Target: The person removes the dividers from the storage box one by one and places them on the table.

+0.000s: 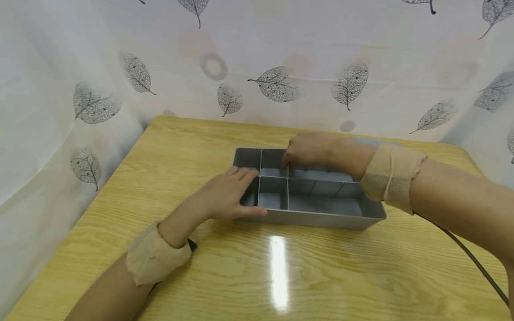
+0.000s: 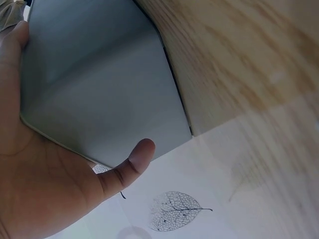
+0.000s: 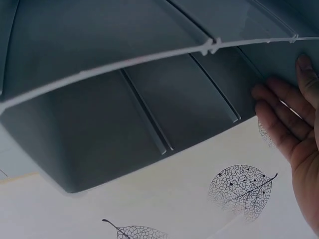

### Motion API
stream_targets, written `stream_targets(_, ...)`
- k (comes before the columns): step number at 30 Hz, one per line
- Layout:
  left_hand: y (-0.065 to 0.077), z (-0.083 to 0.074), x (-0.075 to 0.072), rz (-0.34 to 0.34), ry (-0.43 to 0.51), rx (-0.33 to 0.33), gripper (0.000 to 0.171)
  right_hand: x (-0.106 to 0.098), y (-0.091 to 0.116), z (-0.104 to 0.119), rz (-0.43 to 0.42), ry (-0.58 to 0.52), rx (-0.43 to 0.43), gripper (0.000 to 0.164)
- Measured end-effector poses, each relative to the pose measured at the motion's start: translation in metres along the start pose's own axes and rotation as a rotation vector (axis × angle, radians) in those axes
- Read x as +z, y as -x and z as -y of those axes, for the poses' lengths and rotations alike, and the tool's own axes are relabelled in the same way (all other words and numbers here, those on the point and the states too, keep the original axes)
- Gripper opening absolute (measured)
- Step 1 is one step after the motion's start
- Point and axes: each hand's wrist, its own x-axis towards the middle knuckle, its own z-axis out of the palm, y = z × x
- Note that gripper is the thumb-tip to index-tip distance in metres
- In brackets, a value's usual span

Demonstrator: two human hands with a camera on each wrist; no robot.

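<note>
I see a grey divided tray (image 1: 321, 209) of several compartments on the wooden table (image 1: 201, 267). My left hand (image 1: 226, 196) lies flat, fingers straight, over its left end. My right hand (image 1: 309, 151) reaches into the far row, fingers relaxed, holding nothing.

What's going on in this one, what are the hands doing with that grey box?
A person is handling a grey divided tray that sits on a wooden table. The left hand rests on the tray's left end, fingers laid over the rim and thumb along the front wall. The right hand reaches over the back row, fingers down inside a compartment. The compartments that show look empty.
</note>
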Motion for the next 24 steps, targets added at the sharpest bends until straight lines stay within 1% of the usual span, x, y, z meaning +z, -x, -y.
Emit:
stream_targets(5, 0.001, 0.001, 0.0, -0.001, -0.019, 0.005, 0.104, -0.004, 0.003, -0.002, -0.031, -0.038, -0.064, 0.021)
stream_targets(10, 0.001, 0.001, -0.001, -0.002, -0.047, 0.011, 0.104, -0.011, 0.01, -0.001, -0.102, -0.009, -0.049, 0.018)
stream_targets(13, 0.001, 0.001, -0.002, 0.013, -0.056, 0.009, 0.105, -0.012, 0.012, -0.002, -0.141, -0.001, -0.075, 0.016)
stream_targets(18, 0.0, 0.0, -0.001, 0.033, -0.059, 0.008, 0.106, -0.009, 0.014, -0.006, -0.176, -0.009, -0.122, 0.014)
stream_targets(22, 0.0, -0.001, -0.001, 0.012, -0.07, 0.005, 0.105, -0.006, 0.017, -0.008, -0.227, -0.017, -0.111, 0.014)
stream_targets(24, 0.001, -0.001, 0.0, 0.008, -0.075, 0.005, 0.104, -0.004, 0.017, -0.007, -0.236, -0.037, -0.062, 0.017)
